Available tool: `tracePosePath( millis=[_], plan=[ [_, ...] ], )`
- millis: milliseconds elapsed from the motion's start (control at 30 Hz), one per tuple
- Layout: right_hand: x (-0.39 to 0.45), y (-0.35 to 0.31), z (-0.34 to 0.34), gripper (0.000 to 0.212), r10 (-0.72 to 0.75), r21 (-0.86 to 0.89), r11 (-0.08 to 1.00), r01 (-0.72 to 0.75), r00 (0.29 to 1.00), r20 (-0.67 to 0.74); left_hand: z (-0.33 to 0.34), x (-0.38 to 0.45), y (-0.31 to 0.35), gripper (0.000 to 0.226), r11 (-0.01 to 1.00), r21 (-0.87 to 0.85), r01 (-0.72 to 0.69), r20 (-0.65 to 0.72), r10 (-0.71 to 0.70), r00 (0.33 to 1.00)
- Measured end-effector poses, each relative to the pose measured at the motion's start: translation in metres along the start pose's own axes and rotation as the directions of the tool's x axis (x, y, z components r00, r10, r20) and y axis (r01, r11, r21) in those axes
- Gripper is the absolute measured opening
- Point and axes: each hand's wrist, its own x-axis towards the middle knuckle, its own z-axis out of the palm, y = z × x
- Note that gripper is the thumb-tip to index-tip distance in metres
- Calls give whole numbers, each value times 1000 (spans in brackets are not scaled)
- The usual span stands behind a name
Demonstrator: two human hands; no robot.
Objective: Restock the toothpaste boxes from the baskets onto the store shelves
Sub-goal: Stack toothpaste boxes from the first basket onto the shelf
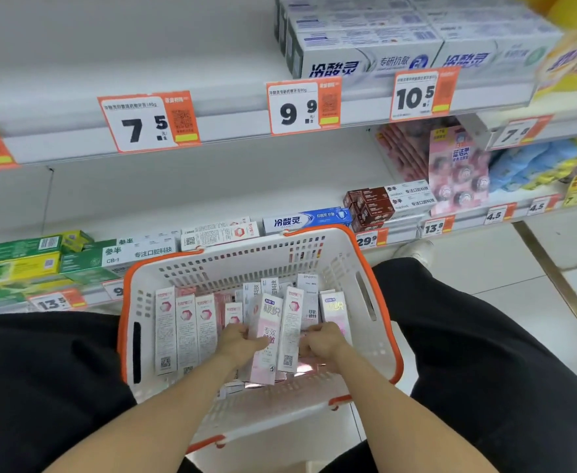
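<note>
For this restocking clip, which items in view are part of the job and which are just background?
Part of the job:
- white plastic basket with orange rim
- pink-and-white toothpaste boxes standing in it
- left hand and right hand, both among the boxes
- white store shelves

Background:
- orange-and-white price tags
- pink blister packs
- blue and yellow soft packs

Single head-worn wide-angle view, looking forward and down: white plastic orange-rimmed basket [375, 278] close below, white metal store shelves [232, 97] near ahead.
</note>
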Motion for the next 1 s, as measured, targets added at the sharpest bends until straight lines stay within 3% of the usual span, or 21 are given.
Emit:
tracePosePath(
  millis=[100, 233, 300, 400, 467, 600, 767, 867, 1000],
  plan=[
    [1, -18, -9, 15, -25, 29, 999, 24, 999, 23, -9, -2, 10, 22, 996, -82, 47, 17, -46, 999],
    [16, -8, -6, 69, -55, -164, 985, 53, 998, -8, -18, -15, 21, 17, 994, -112, 9, -32, -13, 999],
    [19, 9, 7, 84, -63, -216, 975, 46, 995, -72, -25, -19, 17, 22, 997, -72, -14, -84, 8, 996],
    [26, 26, 21, 57, -135, -333, 940, 72, 976, -172, -38, -23, 9, 30, 999, -49, -15, -86, 11, 996],
    [26, 19, 19, 40, -130, -336, 939, 72, 980, -153, -44, -29, 9, 27, 995, -95, -18, -70, 12, 997],
    [8, -19, -5, 44, -41, 5, 999, 41, 998, 41, -51, -41, 23, 31, 976, -217, -21, -20, 17, 1000],
    [-43, -71, -20, 41, -272, 228, 951, 208, 916, 296, -65, -62, 61, 26, 906, -421, -41, 132, 106, 986],
    [-67, -90, -21, 43, -365, 280, 918, 281, 876, 316, -75, -80, 82, 31, 840, -536, -82, 225, 236, 945],
    [-84, -102, -13, 49, -428, 327, 878, 349, 878, 212, -85, -99, 98, 50, 785, -608, -120, 282, 355, 891]
  ],
)
